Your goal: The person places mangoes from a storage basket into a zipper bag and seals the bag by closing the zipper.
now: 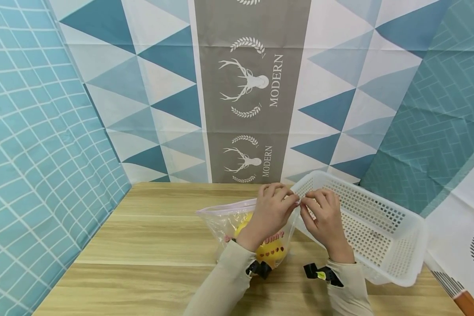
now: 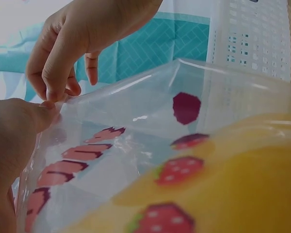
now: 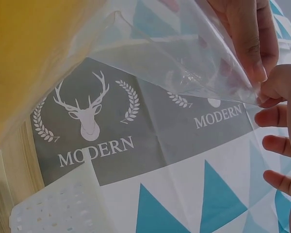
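Observation:
A clear zip bag [image 1: 217, 219] with printed letters and strawberries [image 2: 179, 170] stands on the table, its lilac top strip stretching to the right. Something yellow and rounded [image 1: 274, 252] fills its lower part, seen only through the plastic. My left hand [image 1: 270, 210] pinches the strip near the bag's top right corner. Right beside it, my right hand [image 1: 324, 215] pinches that same corner between thumb and forefinger, its other fingers spread apart in the right wrist view. Fingertips of both hands nearly meet at the corner [image 3: 257, 99].
Close on the right stands a white perforated plastic basket [image 1: 412, 250], its near left side behind my right hand and forearm. The wooden table [image 1: 150, 245] ends at a patterned cloth backdrop [image 1: 241, 118]. A blue checked cloth [image 1: 35, 131] hangs along the left.

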### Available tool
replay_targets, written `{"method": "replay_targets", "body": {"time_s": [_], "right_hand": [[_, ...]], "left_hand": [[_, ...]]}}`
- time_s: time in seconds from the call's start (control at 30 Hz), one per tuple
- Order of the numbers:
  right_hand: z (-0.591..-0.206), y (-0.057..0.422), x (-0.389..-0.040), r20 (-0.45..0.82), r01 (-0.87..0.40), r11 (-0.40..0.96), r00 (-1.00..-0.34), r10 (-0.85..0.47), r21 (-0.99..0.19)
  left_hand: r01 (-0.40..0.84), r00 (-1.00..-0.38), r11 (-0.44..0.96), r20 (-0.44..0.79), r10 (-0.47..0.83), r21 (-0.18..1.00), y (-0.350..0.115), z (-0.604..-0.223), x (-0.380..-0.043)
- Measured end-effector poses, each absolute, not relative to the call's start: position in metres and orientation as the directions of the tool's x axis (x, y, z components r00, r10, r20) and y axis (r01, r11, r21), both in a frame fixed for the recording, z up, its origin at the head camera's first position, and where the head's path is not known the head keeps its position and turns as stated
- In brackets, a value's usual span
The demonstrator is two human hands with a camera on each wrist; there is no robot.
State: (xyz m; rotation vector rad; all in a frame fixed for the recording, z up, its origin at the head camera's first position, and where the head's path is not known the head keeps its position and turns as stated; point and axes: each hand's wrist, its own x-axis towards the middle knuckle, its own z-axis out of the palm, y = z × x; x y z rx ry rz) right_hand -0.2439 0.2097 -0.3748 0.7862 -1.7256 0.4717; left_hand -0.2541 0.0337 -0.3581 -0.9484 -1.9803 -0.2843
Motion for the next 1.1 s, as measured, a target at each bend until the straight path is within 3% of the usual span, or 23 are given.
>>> {"method": "replay_targets", "body": {"time_s": [0.43,1.1], "right_hand": [[-0.3739,0.2066,-0.2439,0.954,-0.689,0.713,-0.107,-0.279,0.131],[-0.3721,0.2081,-0.242,0.953,-0.688,0.713,-0.104,-0.284,0.137]], "left_hand": [[0.718,-0.321,0.683,0.807,0.496,-0.134,0.0327,-0.3573,-0.2533],[0.694,-0.316,0.704,0.813,0.489,-0.153,0.0243,-0.3538,-0.2498]]}}
